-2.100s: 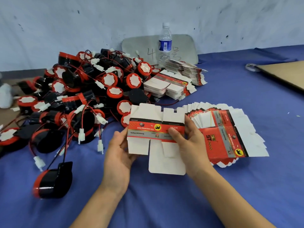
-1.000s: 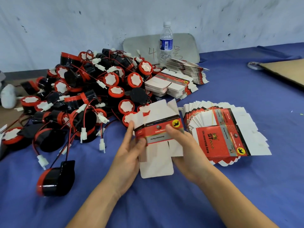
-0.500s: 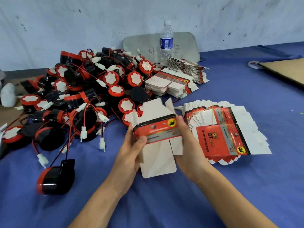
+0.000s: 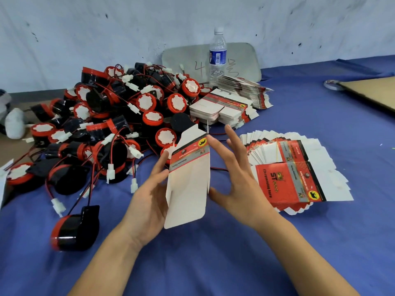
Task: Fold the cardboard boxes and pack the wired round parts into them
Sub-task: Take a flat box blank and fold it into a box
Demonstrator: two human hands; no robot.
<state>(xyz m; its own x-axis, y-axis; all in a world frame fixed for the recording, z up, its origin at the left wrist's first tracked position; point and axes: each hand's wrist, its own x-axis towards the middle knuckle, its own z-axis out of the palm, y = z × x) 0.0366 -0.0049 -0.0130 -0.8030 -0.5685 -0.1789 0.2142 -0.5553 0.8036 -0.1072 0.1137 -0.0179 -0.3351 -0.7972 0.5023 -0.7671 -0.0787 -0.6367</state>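
I hold a red and white cardboard box, partly folded into a tube with its long white flap hanging down, above the blue cloth. My left hand grips its left side. My right hand is spread against its right side with the fingers apart; whether it grips the box I cannot tell. A big heap of black and red wired round parts lies to the left. One single round part lies apart, near my left forearm. A fanned stack of flat boxes lies right of my right hand.
More flat box stacks lie behind the heap, next to a plastic water bottle and a grey board that leans on the wall. A brown cardboard sheet lies at the far right. A blue cloth covers the table.
The flat box has been opened into a tube and turned more upright. My right hand has let go of its front and now spreads its fingers at the right side.
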